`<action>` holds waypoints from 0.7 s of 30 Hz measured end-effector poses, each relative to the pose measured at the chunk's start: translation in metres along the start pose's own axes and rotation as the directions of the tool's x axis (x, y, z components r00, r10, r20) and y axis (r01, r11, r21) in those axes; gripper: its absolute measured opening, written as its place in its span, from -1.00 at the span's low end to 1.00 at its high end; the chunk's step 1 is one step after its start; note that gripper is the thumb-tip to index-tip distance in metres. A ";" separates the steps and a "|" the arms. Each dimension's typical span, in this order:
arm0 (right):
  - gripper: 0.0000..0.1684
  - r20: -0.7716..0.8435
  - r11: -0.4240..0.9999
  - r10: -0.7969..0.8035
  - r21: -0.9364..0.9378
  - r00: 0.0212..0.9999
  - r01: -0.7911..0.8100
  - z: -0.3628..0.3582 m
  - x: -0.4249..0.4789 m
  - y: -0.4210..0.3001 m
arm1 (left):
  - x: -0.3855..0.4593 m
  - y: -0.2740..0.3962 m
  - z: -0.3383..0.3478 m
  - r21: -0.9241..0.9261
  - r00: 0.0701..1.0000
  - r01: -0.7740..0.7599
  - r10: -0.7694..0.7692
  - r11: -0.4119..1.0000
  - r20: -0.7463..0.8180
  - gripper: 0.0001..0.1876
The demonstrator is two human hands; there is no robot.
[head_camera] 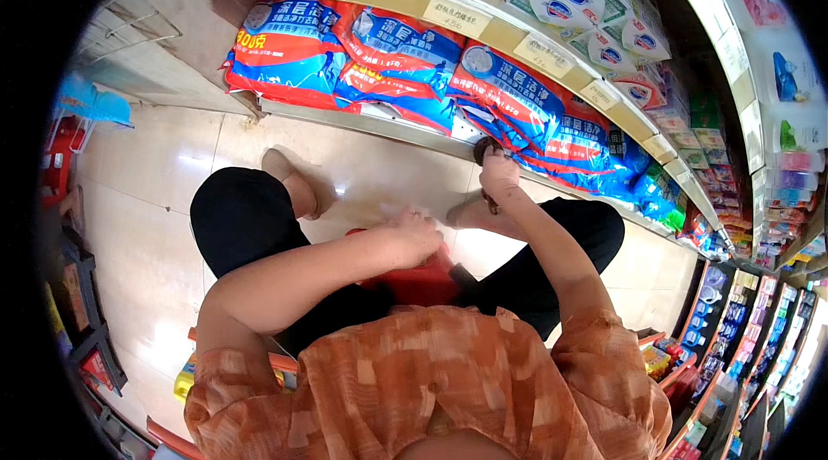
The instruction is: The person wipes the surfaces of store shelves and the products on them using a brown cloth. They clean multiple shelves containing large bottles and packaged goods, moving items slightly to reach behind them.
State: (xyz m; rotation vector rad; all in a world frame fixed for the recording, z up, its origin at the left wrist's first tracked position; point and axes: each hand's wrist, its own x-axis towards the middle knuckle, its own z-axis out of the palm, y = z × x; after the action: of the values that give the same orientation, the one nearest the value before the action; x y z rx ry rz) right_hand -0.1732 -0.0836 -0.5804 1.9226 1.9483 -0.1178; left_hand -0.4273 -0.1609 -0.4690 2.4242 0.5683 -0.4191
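Observation:
My right hand (499,174) is at the front edge of the bottom shelf, its fingers closed around a small dark brown object (484,148) that I cannot identify. Right beside it lie red-and-blue bags of laundry powder (508,98). My left hand (417,237) is bent in front of my body, blurred, over a red object (414,282) between my knees. Whether the left fingers hold anything is hard to see. More laundry powder bags (284,52) lie on the shelf to the left.
Above the bags runs a shelf edge with price tags (453,12), carrying boxed Safeguard soap (563,1). Pale floor tiles (142,201) surround my feet. Blue and red baskets (97,104) stand at left; shelves of bottled goods (698,318) stand behind on the right.

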 end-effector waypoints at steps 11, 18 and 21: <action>-0.37 0.195 0.943 -0.266 0.257 0.944 0.212 -0.034 -0.013 -0.064 | -0.006 0.002 -0.007 -0.141 0.994 -0.018 0.003 0.990 -0.107 -0.76; -0.34 -0.371 0.759 -0.547 0.156 0.750 0.632 -0.061 0.013 -0.136 | -0.003 0.000 -0.012 -0.157 0.999 0.006 -0.001 0.988 0.033 -0.66; -0.36 -0.452 0.773 -0.596 -0.099 0.664 0.626 -0.074 0.044 -0.176 | 0.002 -0.002 -0.009 -0.107 0.997 0.009 0.000 0.994 0.079 -0.63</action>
State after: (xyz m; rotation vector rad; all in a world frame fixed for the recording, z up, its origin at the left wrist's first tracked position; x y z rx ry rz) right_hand -0.3601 -0.0268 -0.5654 1.3029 2.8988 0.1094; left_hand -0.4256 -0.1531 -0.4639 2.2936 0.5480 -0.4716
